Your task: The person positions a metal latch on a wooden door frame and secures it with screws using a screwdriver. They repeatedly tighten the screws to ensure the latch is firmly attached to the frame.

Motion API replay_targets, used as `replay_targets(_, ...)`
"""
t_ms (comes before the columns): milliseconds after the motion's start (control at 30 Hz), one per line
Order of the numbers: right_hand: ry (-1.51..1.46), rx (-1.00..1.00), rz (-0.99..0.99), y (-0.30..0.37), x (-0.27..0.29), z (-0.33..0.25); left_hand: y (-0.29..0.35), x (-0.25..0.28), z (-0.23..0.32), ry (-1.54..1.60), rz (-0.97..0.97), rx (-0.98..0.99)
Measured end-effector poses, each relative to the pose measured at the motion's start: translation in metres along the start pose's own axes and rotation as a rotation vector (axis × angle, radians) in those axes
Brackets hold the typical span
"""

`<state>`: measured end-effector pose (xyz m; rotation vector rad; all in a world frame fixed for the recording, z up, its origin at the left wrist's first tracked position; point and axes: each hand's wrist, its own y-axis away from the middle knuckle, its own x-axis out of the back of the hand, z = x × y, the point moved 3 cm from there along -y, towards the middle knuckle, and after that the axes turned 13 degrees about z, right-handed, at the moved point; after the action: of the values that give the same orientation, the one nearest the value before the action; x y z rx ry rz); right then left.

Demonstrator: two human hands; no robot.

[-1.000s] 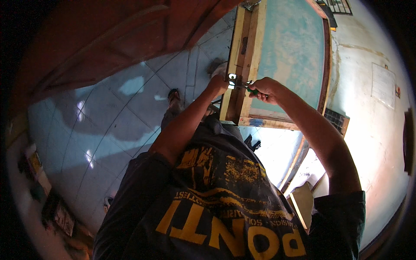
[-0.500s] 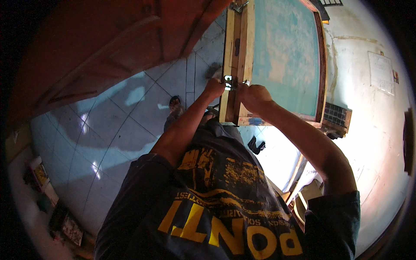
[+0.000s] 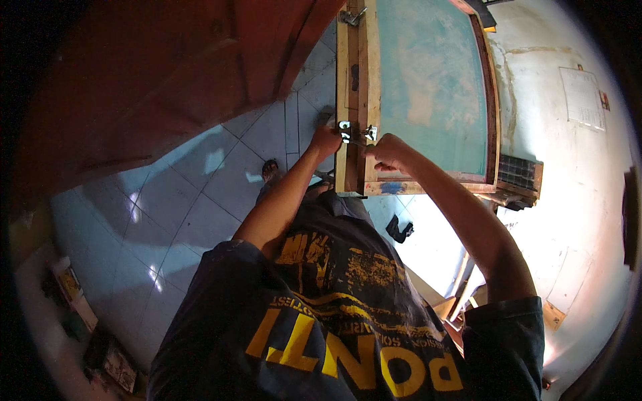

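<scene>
A printing screen [image 3: 435, 87] with pale blue-green mesh in a wooden frame lies in front of me. Along its left side runs a wooden bar [image 3: 352, 100], where a shiny metal hinge clamp [image 3: 345, 131] sits. My left hand [image 3: 326, 140] is closed at the bar's outer edge, its fingers against the clamp and partly hidden. My right hand [image 3: 394, 155] hovers over the frame's near left corner, fingers curled and the index finger reaching toward the clamp's silver fitting [image 3: 370, 133]. Whatever its fingertips hold is too small to tell. Farther along the bar is a second clamp [image 3: 352, 17].
A large reddish-brown panel [image 3: 154, 80] looms at the upper left. Below it are floor tiles [image 3: 194, 180] and a foot [image 3: 269, 168]. A dark gridded block [image 3: 520, 172] stands right of the screen, near a stained wall [image 3: 555, 140]. Under the screen lies a black item [image 3: 399, 228].
My right hand has drawn slightly back toward me from the clamp, uncovering its silver fitting. My left hand stays at the clamp. The view has shifted a little.
</scene>
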<state>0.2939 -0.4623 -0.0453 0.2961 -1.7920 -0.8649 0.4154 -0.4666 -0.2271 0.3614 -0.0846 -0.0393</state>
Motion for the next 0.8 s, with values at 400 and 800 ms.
replay_targets(400,0.73,0.7,0.337,0.022,0.0,-0.06,-0.008,0.004,-0.031,-0.141,-0.023,0.146)
replay_targets(800,0.503,0.392,0.265,-0.007,0.012,-0.026,-0.016,-0.002,-0.031,-0.212,0.005,0.118)
